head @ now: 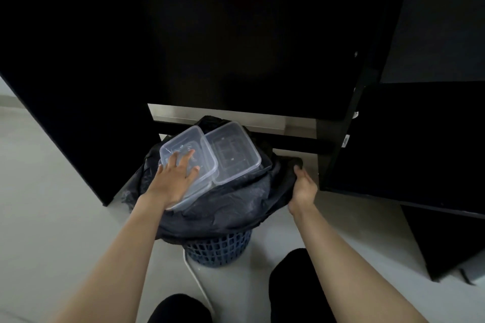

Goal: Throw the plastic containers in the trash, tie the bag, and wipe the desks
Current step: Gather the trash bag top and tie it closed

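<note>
Containers: two clear plastic tubs, left container (183,149) and right container (233,152), lie side by side atop the black trash bag (231,204).
Bin: blue lattice basket (220,250) (on the floor under the dark desk (236,47)).
Left hand (174,178): fingers spread flat, pressing the left container.
Right hand (304,186): grips the bag's edge.

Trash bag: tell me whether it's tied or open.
Open: the trash bag mouth gapes around two plastic containers; the right hand grips its edge.

I count two clear plastic containers, one on the left (189,149) and one on the right (233,152), one black trash bag (231,204), one blue mesh basket (217,249), one white cable (196,280) and two hands, left (173,178) and right (304,186)
</note>
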